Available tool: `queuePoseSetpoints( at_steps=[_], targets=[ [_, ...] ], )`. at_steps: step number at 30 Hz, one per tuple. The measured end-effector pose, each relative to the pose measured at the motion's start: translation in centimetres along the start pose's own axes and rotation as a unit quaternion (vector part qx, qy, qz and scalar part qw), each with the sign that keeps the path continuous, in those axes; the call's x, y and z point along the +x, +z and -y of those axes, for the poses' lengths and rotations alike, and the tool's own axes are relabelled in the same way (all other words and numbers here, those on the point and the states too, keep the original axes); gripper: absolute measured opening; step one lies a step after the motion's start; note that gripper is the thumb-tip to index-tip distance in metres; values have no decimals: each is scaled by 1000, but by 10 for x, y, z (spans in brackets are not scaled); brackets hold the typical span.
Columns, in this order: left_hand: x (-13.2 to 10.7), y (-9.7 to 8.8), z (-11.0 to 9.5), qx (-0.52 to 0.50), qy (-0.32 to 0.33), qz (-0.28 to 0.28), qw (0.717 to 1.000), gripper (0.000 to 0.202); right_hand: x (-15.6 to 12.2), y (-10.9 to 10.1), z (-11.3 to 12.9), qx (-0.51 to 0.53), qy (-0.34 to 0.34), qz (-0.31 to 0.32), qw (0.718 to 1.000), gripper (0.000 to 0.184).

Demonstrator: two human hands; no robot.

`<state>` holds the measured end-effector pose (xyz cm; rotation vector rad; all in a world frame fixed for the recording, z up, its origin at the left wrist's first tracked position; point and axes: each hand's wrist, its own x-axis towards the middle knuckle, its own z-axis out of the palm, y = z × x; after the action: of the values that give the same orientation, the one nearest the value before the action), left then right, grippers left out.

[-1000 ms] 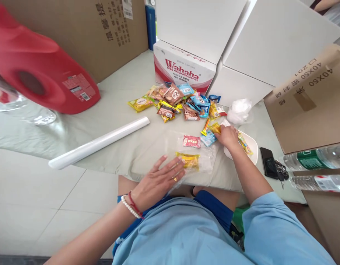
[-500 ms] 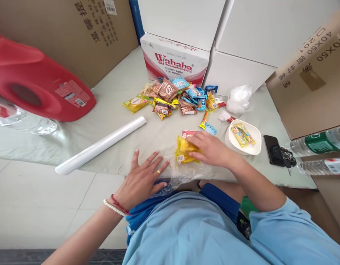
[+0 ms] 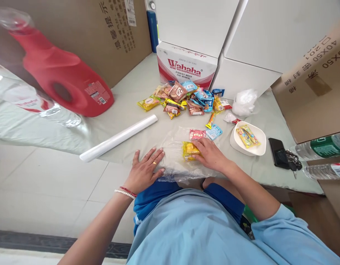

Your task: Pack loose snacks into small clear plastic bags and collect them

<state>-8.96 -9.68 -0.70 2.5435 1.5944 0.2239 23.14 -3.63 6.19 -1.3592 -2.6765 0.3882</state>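
My left hand (image 3: 146,166) lies flat with fingers spread near the table's front edge, its fingertips at the left side of a clear plastic sheet (image 3: 172,165). My right hand (image 3: 212,154) grips a yellow snack packet (image 3: 188,148) from its right side, low over the sheet. A pink packet (image 3: 196,134) lies just behind it, with a light blue packet (image 3: 214,131) and a small yellow stick packet (image 3: 210,120) close by. Farther back is a heap of mixed snack packets (image 3: 196,104).
A white roll (image 3: 118,138) lies at left, near a red jug (image 3: 67,77) and a water bottle (image 3: 59,116). To the right are a white bowl (image 3: 262,141) holding yellow packets, a phone (image 3: 278,152), keys (image 3: 294,161) and bottles. Boxes line the back, including a Wahaba-style carton (image 3: 186,68).
My right hand has shifted the yellow packet slightly on the sheet, uncovering more of the pink packet. My left hand stays spread on the table. The camera view has shifted.
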Motion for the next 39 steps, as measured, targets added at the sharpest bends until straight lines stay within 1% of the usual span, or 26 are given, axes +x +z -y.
queuePoseSetpoints(
  at_steps=[2,3,5,8,12,15,18,20,21,22,24,26,27,29,32,33,35,37,39],
  targets=[
    [0,1,-2,-3,-1,-8,1000,63,-6,1,0,-12,-5,-16,1000,55],
    [0,0,-2,-6,-1,-11,1000,64,-9,1,0,-18,-8,-10,1000,56],
    [0,0,-3,-14,-2,-15,1000,65,-11,2,-1,-23,-9,23,999,63],
    [-1,2,-3,-25,-5,-22,999,67,-5,6,1,-34,-1,66,997,74],
    [-2,6,-3,-27,-13,-30,999,70,4,13,3,-53,10,72,996,73],
    [-2,6,-3,-28,-14,-29,999,72,2,11,-2,-25,6,49,998,71],
    [-2,6,-3,-32,-10,-26,999,73,0,-1,-5,9,-2,-14,1000,74],
    [-2,6,-3,-35,-8,-27,999,75,2,-5,-1,13,-5,-56,998,76],
    [-2,6,-3,-35,-8,-29,999,75,5,-4,3,6,-4,-62,998,75],
    [-2,6,-2,-35,-8,-33,999,76,7,-2,7,-5,-2,-54,999,74],
    [-3,7,0,-35,-3,-39,999,77,12,7,16,-32,15,-9,999,72],
    [-5,8,4,-37,8,-42,998,77,13,16,21,-52,27,32,998,72],
    [-6,8,6,-39,15,-44,998,76,13,19,22,-56,26,41,997,73],
    [-8,8,12,-45,25,-49,997,75,9,19,21,-49,9,40,998,78],
    [-13,4,18,-54,23,-64,996,78,4,12,20,-17,-22,27,999,87],
    [-15,2,20,-54,19,-70,996,81,3,11,21,-11,-30,22,999,86],
    [-19,-2,20,-50,18,-85,995,87,4,10,23,-16,-39,17,999,77],
    [-23,-7,17,-42,29,-109,993,91,7,14,25,-35,-41,18,998,66],
    [-28,-11,12,-32,47,-132,990,90,10,20,25,-50,-43,17,998,61]
  ],
)
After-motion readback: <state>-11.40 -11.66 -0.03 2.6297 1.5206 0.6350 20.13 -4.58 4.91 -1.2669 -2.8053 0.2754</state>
